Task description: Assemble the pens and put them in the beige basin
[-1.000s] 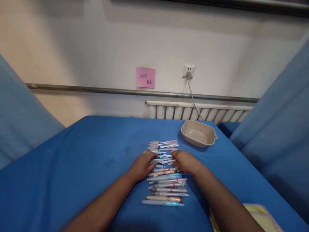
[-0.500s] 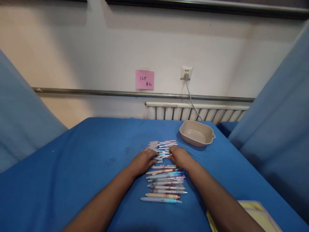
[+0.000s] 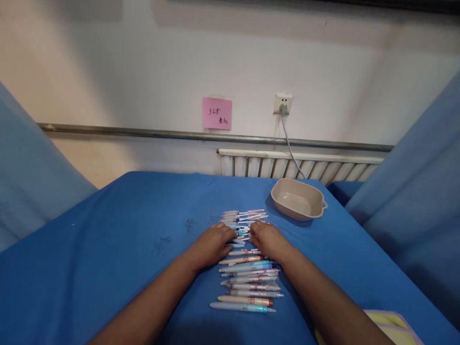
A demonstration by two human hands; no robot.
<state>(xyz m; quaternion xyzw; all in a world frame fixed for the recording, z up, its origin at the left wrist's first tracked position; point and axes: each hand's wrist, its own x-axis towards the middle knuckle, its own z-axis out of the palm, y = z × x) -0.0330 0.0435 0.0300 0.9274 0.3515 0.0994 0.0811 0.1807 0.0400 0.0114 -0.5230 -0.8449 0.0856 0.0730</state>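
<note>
Several pens (image 3: 247, 287) lie sideways on the blue cloth, in a column running away from me. They are light blue, peach, pink and clear. My left hand (image 3: 215, 243) has its fingers curled over the left ends of a few pale pens in the middle of the column. Across from it, my right hand (image 3: 269, 238) is closed at the right ends of those pens, its fingertips partly hidden. Thin pink and white pens (image 3: 244, 215) lie just beyond both hands. Nearest me is a pen with a turquoise grip (image 3: 242, 307).
A beige plastic basin (image 3: 298, 200) stands at the back right of the blue-covered table (image 3: 118, 230). A yellow cloth (image 3: 390, 326) lies front right. Behind are a radiator (image 3: 266, 163), a plugged-in cord (image 3: 289, 141) and a pink note (image 3: 217, 113). Blue curtains (image 3: 413, 158) hang at both sides.
The view has shifted slightly, so the pens near me appear lower. Both hands stay at the same middle pens, with only small finger movement.
</note>
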